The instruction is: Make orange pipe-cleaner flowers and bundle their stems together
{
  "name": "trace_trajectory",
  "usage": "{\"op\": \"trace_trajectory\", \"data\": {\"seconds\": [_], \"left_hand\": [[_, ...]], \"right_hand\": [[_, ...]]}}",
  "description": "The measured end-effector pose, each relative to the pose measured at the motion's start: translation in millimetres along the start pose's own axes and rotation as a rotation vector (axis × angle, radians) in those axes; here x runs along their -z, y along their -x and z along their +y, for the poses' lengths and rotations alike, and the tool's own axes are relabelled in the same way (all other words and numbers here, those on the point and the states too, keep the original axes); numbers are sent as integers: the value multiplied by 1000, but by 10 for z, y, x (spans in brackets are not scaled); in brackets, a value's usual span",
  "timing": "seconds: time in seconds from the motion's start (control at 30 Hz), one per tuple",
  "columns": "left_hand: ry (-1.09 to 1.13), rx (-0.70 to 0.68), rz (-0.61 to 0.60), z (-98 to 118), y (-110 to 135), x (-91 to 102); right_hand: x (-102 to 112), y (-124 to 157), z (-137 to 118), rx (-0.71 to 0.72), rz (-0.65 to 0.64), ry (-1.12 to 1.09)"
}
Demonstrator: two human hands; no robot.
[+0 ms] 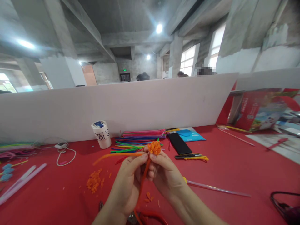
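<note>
Between my two hands, over the red table, is an orange flower head (154, 147) made of many small petal-like pieces. My right hand (164, 167) pinches it from below with thumb and fingers. My left hand (132, 168) presses thumb against fingers on an orange strip (117, 154), which sticks out to the left. Another orange length (144, 175) hangs down between the palms toward the table's near edge. Where the strips join the flower is hidden by my fingertips. A pile of orange pieces (93, 181) lies left of my left wrist.
Behind my hands lie bundled coloured strips (142, 134), a black phone (180, 143) and a yellow-black utility knife (192, 157). A white cup (101, 135) stands by the white partition (150, 103). A clear pinkish tube (220, 189) lies right. A red bag (248, 109) is at far right.
</note>
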State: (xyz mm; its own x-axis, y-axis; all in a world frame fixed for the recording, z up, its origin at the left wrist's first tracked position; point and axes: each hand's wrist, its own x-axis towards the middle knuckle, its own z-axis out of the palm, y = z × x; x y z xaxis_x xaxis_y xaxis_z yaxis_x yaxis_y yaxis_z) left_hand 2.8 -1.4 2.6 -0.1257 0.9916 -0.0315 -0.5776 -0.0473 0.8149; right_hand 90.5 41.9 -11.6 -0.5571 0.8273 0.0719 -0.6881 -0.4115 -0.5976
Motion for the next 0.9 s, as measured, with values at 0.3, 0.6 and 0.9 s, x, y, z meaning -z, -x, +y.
{"op": "trace_trajectory", "data": {"seconds": [0.3,0.6,0.9], "left_hand": [[54,51,-129,-13,24,-13],[-160,-272,17,-28,0,-3],[-1120,-1201,113,-61,-85,188]], "right_hand": [[43,21,-36,-109,-98,11],[-4,-2,-32,13,-63,11],[-66,32,104,194,123,27]]}}
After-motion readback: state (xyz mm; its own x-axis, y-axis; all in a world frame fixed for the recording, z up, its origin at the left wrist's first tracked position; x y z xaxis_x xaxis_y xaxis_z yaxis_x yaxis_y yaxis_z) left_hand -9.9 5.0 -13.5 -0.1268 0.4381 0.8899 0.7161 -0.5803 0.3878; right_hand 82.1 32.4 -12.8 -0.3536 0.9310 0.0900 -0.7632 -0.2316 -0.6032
